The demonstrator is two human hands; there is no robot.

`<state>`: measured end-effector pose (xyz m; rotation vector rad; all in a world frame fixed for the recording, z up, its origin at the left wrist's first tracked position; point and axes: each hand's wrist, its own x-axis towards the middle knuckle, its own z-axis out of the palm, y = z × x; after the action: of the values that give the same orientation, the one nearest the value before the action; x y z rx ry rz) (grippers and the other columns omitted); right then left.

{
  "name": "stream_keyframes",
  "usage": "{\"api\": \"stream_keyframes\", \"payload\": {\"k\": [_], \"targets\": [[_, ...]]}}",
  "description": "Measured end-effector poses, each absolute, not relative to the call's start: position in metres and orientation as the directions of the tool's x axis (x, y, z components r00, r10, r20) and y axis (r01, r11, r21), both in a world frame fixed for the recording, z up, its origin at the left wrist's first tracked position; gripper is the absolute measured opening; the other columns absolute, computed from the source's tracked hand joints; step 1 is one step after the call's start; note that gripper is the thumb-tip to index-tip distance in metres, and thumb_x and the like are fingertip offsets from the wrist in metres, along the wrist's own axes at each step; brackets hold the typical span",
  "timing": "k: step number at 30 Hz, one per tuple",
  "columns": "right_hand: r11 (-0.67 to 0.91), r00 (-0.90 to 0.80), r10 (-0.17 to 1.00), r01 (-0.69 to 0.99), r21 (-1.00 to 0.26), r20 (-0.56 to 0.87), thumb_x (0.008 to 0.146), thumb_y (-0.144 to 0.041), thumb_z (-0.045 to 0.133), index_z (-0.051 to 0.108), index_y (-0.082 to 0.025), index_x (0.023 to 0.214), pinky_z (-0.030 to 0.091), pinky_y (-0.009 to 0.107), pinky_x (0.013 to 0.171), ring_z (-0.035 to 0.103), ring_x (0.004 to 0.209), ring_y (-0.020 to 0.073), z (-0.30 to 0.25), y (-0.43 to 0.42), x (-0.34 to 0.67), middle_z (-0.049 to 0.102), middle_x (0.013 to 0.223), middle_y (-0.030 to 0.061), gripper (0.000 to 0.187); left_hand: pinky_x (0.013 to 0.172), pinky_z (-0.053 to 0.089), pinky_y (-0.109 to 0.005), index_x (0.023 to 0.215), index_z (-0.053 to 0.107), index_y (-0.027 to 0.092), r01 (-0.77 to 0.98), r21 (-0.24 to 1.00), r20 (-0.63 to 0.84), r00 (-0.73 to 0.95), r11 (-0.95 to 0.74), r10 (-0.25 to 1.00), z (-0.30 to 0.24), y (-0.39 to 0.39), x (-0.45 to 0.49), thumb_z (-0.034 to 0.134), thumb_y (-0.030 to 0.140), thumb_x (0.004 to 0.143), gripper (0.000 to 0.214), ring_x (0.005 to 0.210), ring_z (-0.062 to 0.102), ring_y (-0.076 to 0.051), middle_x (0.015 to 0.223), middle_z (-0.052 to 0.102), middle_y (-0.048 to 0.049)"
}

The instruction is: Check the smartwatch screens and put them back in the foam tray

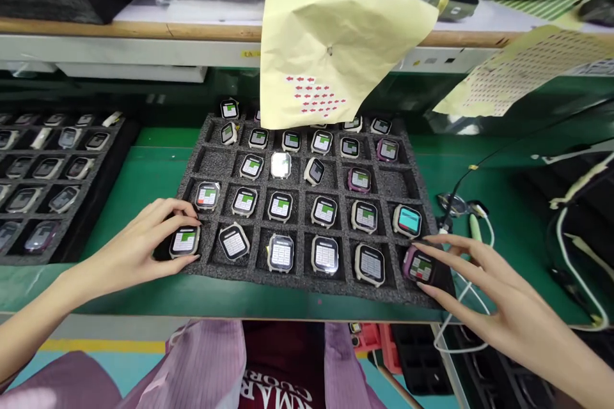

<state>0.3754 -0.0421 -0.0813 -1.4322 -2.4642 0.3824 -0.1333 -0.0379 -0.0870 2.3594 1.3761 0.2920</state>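
A black foam tray (314, 287) with square compartments lies in front of me, most of them holding a smartwatch with a lit screen. At its front left corner, my left hand (139, 241) has thumb and fingers closed about a pale-cased smartwatch (185, 241). My right hand (489, 284) grips a purple smartwatch (418, 266) by its edges in the front right compartment. Just behind that one sits a watch with a turquoise screen (407, 220). One watch (234, 241) in the front row lies tilted in its compartment. A hanging yellow sheet hides part of the back row.
A second foam tray (67, 230) of watches stands at left on the green bench (144, 172). The yellow sheet with red arrows (330, 51) hangs from the shelf edge (215, 32). White cables (467, 300) run beside the tray at right. Red and black trays (417, 358) are below the bench.
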Motion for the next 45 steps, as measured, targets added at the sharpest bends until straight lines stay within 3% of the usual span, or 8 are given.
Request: {"api": "stream_keyframes", "payload": {"k": [10,17,21,25,30,34,40,45], "targets": [[0.672,-0.693,0.718,0.716,-0.189,-0.070,0.098,-0.038,0.043,0.057,-0.016,0.115,0.046,0.042,0.079,0.056,0.093,0.0283,-0.063,-0.029,0.312,0.054,0.108,0.0134,0.031,0.078,0.050,-0.041,0.104,0.057,0.012,0.794,0.098,0.076,0.595,-0.600,0.800,-0.074,-0.036,-0.073,0.060,0.041,0.085,0.035,0.092,0.057,-0.028,0.102,0.059,-0.0120],[0.678,-0.685,0.727,0.727,-0.108,-0.049,0.097,-0.043,0.045,0.061,-0.011,0.108,0.047,0.040,0.069,0.057,0.081,0.0269,-0.068,-0.024,0.301,0.055,0.097,0.0125,0.038,0.064,0.052,-0.042,0.081,0.060,0.009,0.789,-0.076,-0.033,0.609,-0.610,0.792,-0.077,-0.027,-0.047,0.066,0.048,0.079,0.039,0.079,0.057,-0.030,0.083,0.058,-0.0121],[0.606,-0.616,0.787,0.770,-0.201,0.015,0.095,-0.037,0.048,0.059,-0.011,0.114,0.051,0.041,0.075,0.060,0.090,0.0288,-0.073,-0.031,0.298,0.057,0.103,0.0140,0.034,0.068,0.053,-0.041,0.089,0.060,0.011,0.797,0.094,-0.009,0.599,-0.596,0.800,-0.074,-0.026,-0.051,0.066,0.038,0.080,0.029,0.086,0.058,-0.029,0.095,0.060,-0.0129],[0.554,-0.537,0.830,0.764,-0.329,0.150,0.092,-0.031,0.054,0.057,-0.016,0.119,0.052,0.044,0.082,0.062,0.096,0.0292,-0.072,-0.043,0.298,0.061,0.108,0.0116,0.031,0.074,0.053,-0.037,0.103,0.058,0.015,0.750,0.517,0.055,0.451,-0.412,0.891,-0.071,-0.027,-0.063,0.070,0.037,0.077,0.036,0.083,0.062,-0.023,0.106,0.063,-0.0115],[0.450,-0.438,0.873,0.554,-0.701,0.214,0.084,-0.021,0.066,0.055,-0.026,0.128,0.055,0.038,0.083,0.061,0.097,0.0244,-0.065,-0.041,0.289,0.056,0.114,0.0075,0.045,0.074,0.054,-0.028,0.111,0.058,0.019,0.247,0.969,-0.112,0.388,0.014,0.915,-0.058,-0.020,-0.062,0.074,0.023,0.075,0.039,0.083,0.064,-0.017,0.109,0.065,-0.0092],[0.222,-0.402,0.905,0.160,-0.962,0.142,0.078,-0.015,0.073,0.058,-0.029,0.123,0.059,0.029,0.063,0.063,0.076,0.0163,-0.057,-0.020,0.268,0.050,0.115,0.0065,0.049,0.076,0.051,-0.022,0.104,0.060,0.018,-0.118,0.986,-0.062,0.396,0.118,0.916,-0.047,-0.007,-0.038,0.076,0.008,0.069,0.041,0.089,0.062,-0.015,0.109,0.066,-0.0085],[0.033,-0.405,0.914,-0.014,-0.999,0.035,0.076,-0.011,0.074,0.054,-0.024,0.117,0.049,0.017,0.041,0.058,0.061,0.0119,-0.043,0.009,0.233,0.060,0.090,0.0023,0.048,0.070,0.048,-0.021,0.100,0.054,0.018,-0.286,0.935,-0.078,0.409,0.209,0.909,-0.032,0.015,-0.004,0.073,0.002,0.065,0.042,0.076,0.060,-0.011,0.104,0.069,-0.0064],[-0.035,-0.435,0.900,-0.082,-0.996,0.004,0.076,-0.014,0.073,0.050,-0.019,0.124,0.051,0.019,0.044,0.065,0.068,0.0166,-0.049,0.018,0.229,0.064,0.094,0.0058,0.053,0.073,0.046,-0.023,0.107,0.055,0.016,-0.282,0.929,-0.118,0.390,0.240,0.913,-0.036,0.027,0.009,0.063,0.000,0.066,0.045,0.085,0.061,-0.015,0.095,0.070,-0.0056]]}}
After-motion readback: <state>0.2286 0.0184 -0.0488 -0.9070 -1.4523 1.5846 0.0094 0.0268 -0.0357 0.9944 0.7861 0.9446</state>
